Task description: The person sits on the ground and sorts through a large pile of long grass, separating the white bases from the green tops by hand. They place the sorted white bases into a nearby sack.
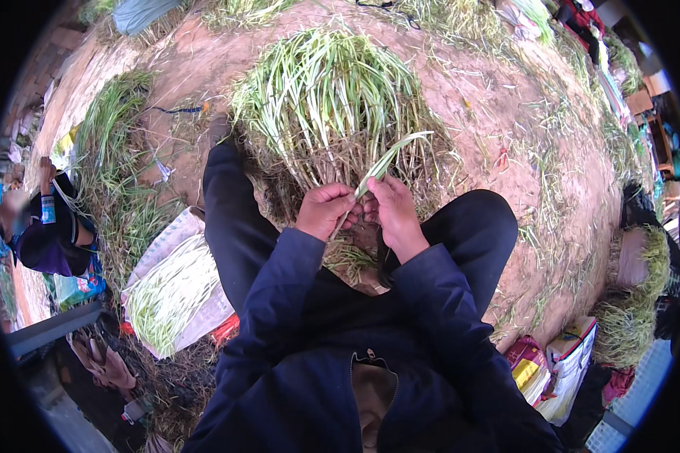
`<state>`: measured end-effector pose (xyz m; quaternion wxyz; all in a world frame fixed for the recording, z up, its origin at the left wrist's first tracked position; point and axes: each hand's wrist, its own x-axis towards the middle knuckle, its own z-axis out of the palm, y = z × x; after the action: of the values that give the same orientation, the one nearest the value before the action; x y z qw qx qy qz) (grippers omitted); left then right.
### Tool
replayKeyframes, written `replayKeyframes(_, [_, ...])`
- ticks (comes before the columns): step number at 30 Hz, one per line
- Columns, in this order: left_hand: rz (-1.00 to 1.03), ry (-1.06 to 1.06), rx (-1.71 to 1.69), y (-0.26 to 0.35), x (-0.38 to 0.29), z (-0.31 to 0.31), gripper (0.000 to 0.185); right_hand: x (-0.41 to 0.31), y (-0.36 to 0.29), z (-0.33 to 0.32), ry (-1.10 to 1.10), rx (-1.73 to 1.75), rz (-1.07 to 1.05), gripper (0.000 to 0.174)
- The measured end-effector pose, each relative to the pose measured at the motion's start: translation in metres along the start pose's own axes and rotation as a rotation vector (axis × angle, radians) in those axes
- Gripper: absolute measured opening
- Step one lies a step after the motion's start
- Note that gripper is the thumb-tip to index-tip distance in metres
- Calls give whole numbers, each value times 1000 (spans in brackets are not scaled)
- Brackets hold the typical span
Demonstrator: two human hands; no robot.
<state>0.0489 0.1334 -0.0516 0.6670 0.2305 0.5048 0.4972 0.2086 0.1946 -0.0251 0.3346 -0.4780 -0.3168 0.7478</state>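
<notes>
Between my knees, my left hand [327, 210] and my right hand [392, 209] pinch one leafy green stalk [381, 165] together. Its leaf end points up and to the right, while the thin pale end hangs below my left fingers. Just beyond the hands lies a big heap of long-leaved green plants [334, 96], leaves away from me and brown, root-like ends towards me. Beside my left leg, peeled pale stalks [175, 294] lie on a whitish sheet [204, 325]. Loose green scraps [351, 257] lie on the ground below my hands.
Another pile of green plants [110, 124] lies at the left, near a seated person [56, 226]. Packed bags [569, 362] stand at the lower right, by a bundle of greens [626, 328]. Plant litter [555, 209] is strewn over the earthen ground. Another person [583, 25] is at the upper right.
</notes>
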Motion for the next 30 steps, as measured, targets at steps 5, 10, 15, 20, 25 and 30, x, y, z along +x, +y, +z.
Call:
replayKeyframes(5, [28,85,-58,6,-1,19,12,12,-2,1,36,-171,-177,12])
replayKeyframes(10, [214,69,-49,0,13,14,10,16,0,3,53,-423,-398,13])
replayKeyframes(15, [171,254,-131,4,18,13,9,3,-4,10,-20,-514,-393,12])
replayKeyframes(20, [218,356,-179,8,31,-2,8,-16,16,6,-423,-794,-393,17])
replayKeyframes(25, [188,329,-245,6,32,-10,8,-39,53,-18,-789,-1510,-366,15])
replayKeyframes(30, [215,252,-159,3,26,-12,10,-37,53,-41,-754,-1473,-332,14])
